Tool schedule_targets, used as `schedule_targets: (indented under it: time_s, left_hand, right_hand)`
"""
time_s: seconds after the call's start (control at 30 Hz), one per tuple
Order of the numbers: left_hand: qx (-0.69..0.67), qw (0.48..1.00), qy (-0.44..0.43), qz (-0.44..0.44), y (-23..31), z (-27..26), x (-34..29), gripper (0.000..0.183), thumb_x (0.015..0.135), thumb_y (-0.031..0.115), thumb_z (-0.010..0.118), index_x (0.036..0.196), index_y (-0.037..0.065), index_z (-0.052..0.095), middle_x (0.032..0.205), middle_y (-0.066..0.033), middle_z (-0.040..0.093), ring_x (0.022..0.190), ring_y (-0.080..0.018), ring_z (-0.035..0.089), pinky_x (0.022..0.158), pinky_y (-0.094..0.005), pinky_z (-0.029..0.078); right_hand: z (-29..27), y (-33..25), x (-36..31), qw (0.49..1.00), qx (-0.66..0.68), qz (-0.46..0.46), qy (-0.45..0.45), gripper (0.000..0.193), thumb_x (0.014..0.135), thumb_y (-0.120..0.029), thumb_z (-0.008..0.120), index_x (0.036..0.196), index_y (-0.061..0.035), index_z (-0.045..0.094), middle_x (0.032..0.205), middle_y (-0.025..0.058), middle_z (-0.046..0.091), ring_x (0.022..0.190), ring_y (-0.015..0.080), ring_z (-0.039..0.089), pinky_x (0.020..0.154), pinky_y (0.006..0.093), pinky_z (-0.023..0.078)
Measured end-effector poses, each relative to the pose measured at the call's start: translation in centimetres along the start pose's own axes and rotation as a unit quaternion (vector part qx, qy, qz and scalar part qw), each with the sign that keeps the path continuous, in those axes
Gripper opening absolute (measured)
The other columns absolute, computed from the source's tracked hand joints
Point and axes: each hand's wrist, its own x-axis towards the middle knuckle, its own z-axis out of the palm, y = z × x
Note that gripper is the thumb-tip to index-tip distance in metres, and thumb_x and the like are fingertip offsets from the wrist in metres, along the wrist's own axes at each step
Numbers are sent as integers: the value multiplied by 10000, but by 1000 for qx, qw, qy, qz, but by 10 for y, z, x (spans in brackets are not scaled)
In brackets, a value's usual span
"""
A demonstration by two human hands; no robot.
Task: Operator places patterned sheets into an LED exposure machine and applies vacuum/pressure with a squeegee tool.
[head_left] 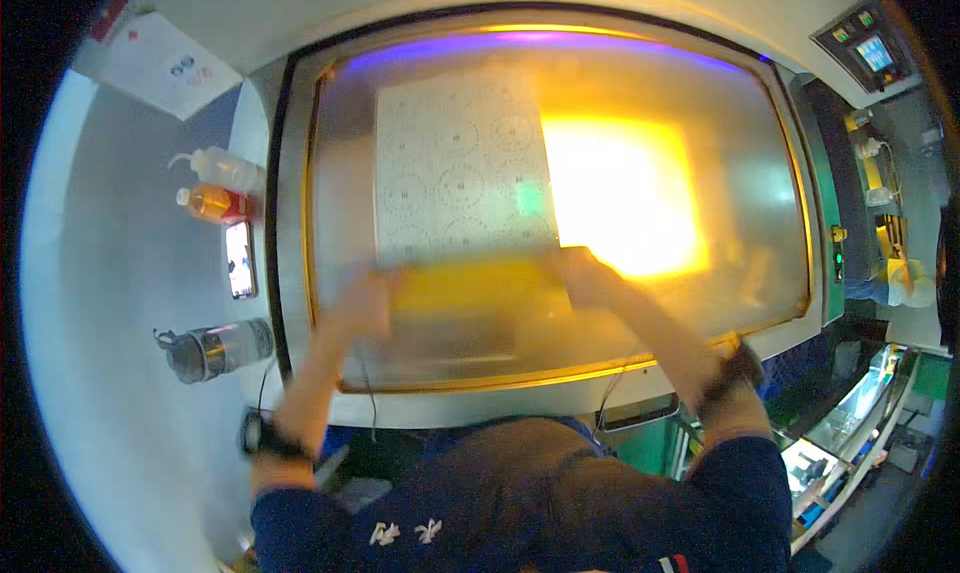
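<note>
Both hands [365, 308] outstretched, gripping yellow sheet [470, 288]

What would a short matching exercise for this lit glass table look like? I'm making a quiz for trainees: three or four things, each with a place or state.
Things:
1. patterned sheet
2. phone
3. dark flask
4. left hand

Places or states:
A. lying on its side on the grey ledge
B. blurred, at the yellow sheet's left end
C. flat on the glass
D. screen lit, below the orange bottle

Pairs: 1-C, 2-D, 3-A, 4-B
</note>
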Motion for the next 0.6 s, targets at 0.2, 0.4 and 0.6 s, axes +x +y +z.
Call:
schedule_targets:
  time_s: [0.2, 0.4, 0.6]
  left_hand:
    - [-2, 999, 7, 37, 76, 44, -70, 759, 734, -12, 635, 1456, 95, 428, 1508, -130, 422, 1374, -409, 380, 1124, -530, 327]
    - [-59, 990, -75, -102, 132, 37, -72, 804, 696, -59, 647, 1454, 63, 408, 1493, -138, 438, 1291, -414, 458, 1092, -483, 377]
    - [22, 998, 61, -6, 171, 79, -70, 828, 680, -3, 680, 1458, 64, 404, 1503, -124, 431, 1291, -492, 431, 1086, -560, 351]
  right_hand:
    - [35, -19, -113, 981, -160, -100, 46, 707, 788, -98, 634, 1458, -112, 408, 1491, 118, 424, 1328, 349, 443, 1103, 473, 380]
    - [61, 5, -127, 972, -157, -105, 141, 642, 802, -120, 642, 1420, -117, 467, 1416, 76, 528, 1278, 291, 521, 1067, 437, 425]
    - [88, 38, -177, 946, -202, -99, 234, 591, 809, -155, 668, 1376, -133, 501, 1370, 76, 550, 1267, 288, 513, 1069, 488, 418]
